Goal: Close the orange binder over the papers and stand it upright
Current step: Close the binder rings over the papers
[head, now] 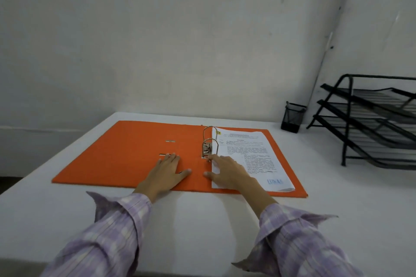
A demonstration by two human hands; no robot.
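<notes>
The orange binder [117, 155] lies wide open and flat on the white table. A stack of printed papers [249, 153] sits on its right half, threaded on the metal ring mechanism [208, 144] at the spine. My left hand [167, 170] rests palm down on the left cover near the spine, fingers spread. My right hand [227, 170] lies flat on the lower left part of the papers, its index finger reaching to the base of the ring mechanism. Neither hand grips anything.
A black mesh pen cup [292, 117] stands at the back right by the wall. A black three-tier paper tray [371, 121] fills the right edge. The white table [202, 231] stretches toward me; the wall stands close behind the binder.
</notes>
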